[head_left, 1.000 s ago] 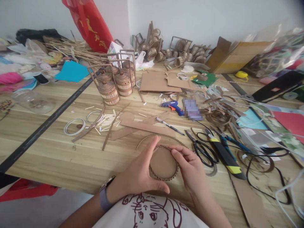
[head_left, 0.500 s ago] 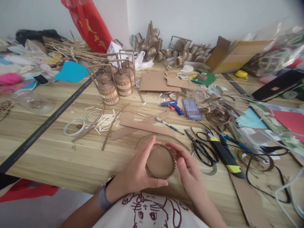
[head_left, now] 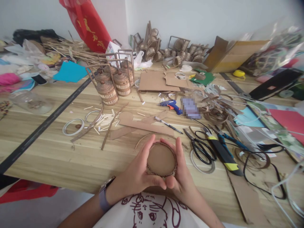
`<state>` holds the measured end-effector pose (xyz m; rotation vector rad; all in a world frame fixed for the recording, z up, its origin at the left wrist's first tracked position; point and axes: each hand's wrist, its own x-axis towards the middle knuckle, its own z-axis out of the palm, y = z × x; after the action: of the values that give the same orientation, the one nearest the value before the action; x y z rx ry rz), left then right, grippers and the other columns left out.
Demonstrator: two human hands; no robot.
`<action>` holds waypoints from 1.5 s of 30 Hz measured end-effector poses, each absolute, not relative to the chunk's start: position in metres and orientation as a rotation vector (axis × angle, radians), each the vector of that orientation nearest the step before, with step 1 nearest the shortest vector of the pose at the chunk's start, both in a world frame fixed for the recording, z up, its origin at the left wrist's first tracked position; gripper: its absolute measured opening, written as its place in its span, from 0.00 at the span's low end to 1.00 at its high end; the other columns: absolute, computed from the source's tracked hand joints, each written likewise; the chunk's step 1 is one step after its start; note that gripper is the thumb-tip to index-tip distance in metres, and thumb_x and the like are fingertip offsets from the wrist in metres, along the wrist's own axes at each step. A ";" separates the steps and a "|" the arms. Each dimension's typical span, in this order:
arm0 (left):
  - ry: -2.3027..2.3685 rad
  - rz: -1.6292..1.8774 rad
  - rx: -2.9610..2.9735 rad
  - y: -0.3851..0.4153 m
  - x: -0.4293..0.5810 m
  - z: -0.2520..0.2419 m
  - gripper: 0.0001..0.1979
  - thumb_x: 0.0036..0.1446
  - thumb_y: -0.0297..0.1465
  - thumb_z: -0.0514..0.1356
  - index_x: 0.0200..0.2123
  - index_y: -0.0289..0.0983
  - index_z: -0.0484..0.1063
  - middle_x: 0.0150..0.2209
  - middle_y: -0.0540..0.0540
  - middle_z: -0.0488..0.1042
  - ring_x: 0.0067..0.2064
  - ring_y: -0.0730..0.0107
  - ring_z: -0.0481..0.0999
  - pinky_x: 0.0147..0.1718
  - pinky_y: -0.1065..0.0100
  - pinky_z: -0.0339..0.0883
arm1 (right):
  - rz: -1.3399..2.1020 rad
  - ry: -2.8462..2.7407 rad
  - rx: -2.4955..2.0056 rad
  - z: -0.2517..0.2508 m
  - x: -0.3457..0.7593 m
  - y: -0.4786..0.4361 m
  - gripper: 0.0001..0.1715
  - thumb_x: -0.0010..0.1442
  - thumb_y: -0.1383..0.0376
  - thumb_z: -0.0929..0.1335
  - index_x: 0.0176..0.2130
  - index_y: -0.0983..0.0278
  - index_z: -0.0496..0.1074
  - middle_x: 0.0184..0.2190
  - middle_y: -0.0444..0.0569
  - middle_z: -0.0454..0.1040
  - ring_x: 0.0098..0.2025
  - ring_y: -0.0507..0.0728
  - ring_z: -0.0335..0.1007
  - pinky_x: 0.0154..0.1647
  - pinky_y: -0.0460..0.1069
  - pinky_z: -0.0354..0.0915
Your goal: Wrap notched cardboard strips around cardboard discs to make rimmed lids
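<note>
While left fingers [head_left: 150,143] cup cardboard disc [head_left: 161,160] | right fingers [head_left: 179,153] opposite

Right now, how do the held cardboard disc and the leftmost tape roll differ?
The corrugated-rimmed cardboard disc is brown; the tape roll is white. The disc is filled in; the roll has an open centre. The left hand and right hand cup the disc; the roll lies on the table. Both are round.

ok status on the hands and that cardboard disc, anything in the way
Left hand and right hand cupped around cardboard disc. Disc's face in view, rim ridged. Scissors nearby on the right, apart from both hands.
</note>
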<state>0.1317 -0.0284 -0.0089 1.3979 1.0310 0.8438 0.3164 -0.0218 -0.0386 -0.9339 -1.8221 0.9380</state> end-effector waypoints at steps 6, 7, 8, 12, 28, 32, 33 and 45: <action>0.815 1.018 1.174 -0.027 0.132 0.000 0.56 0.47 0.56 0.66 0.70 0.43 0.42 0.70 0.36 0.52 0.69 0.50 0.53 0.65 0.53 0.53 | 0.922 -1.787 -0.907 -0.035 0.316 -0.021 0.64 0.52 0.36 0.64 0.71 0.50 0.26 0.67 0.57 0.58 0.66 0.65 0.59 0.62 0.60 0.62; 0.793 1.029 1.092 -0.026 0.132 0.000 0.53 0.50 0.54 0.65 0.70 0.43 0.43 0.69 0.36 0.54 0.68 0.50 0.56 0.64 0.54 0.56 | 0.916 -1.798 -0.901 -0.035 0.316 -0.021 0.64 0.51 0.36 0.65 0.71 0.49 0.27 0.67 0.56 0.59 0.66 0.64 0.60 0.62 0.60 0.62; 0.795 1.022 1.004 -0.025 0.131 0.000 0.50 0.53 0.52 0.65 0.70 0.43 0.43 0.67 0.36 0.59 0.66 0.51 0.61 0.61 0.55 0.59 | 0.906 -1.810 -0.896 -0.034 0.317 -0.020 0.65 0.50 0.36 0.66 0.71 0.49 0.28 0.66 0.56 0.60 0.65 0.65 0.61 0.62 0.60 0.62; 0.874 0.915 0.771 -0.021 0.131 -0.006 0.40 0.56 0.42 0.67 0.67 0.41 0.55 0.53 0.39 0.74 0.53 0.53 0.74 0.51 0.57 0.68 | 0.877 -1.821 -0.855 -0.036 0.320 -0.018 0.69 0.46 0.36 0.69 0.71 0.48 0.30 0.65 0.56 0.63 0.64 0.67 0.63 0.60 0.61 0.64; 0.965 0.859 1.052 -0.017 0.135 0.009 0.16 0.60 0.33 0.60 0.51 0.36 0.73 0.45 0.44 0.79 0.46 0.61 0.78 0.47 0.63 0.69 | 0.904 -1.631 -1.106 -0.027 0.322 -0.022 0.29 0.67 0.59 0.66 0.65 0.45 0.59 0.54 0.49 0.76 0.55 0.58 0.73 0.55 0.55 0.68; 1.071 0.831 1.196 -0.019 0.135 0.007 0.14 0.59 0.30 0.59 0.49 0.37 0.74 0.42 0.47 0.79 0.44 0.63 0.77 0.41 0.67 0.69 | 0.741 -1.715 -1.053 -0.014 0.319 -0.016 0.19 0.64 0.67 0.68 0.53 0.49 0.72 0.44 0.46 0.79 0.46 0.55 0.76 0.47 0.49 0.71; 1.091 0.838 1.237 -0.019 0.135 0.007 0.14 0.59 0.30 0.59 0.48 0.38 0.75 0.41 0.47 0.79 0.43 0.63 0.77 0.40 0.67 0.69 | 0.715 -1.740 -1.023 -0.011 0.318 -0.015 0.18 0.64 0.68 0.68 0.51 0.51 0.74 0.42 0.45 0.79 0.45 0.54 0.76 0.46 0.48 0.71; 1.205 0.843 1.440 -0.026 0.134 0.008 0.11 0.62 0.38 0.58 0.36 0.36 0.75 0.31 0.49 0.76 0.33 0.67 0.73 0.32 0.70 0.63 | 0.632 -1.878 -0.899 0.002 0.310 -0.013 0.11 0.61 0.71 0.67 0.43 0.58 0.74 0.32 0.46 0.77 0.34 0.54 0.75 0.34 0.47 0.72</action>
<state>0.1343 -0.0257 0.0082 1.4405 1.2046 0.8430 0.3103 -0.0131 0.0019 -0.8985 -1.8783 0.6319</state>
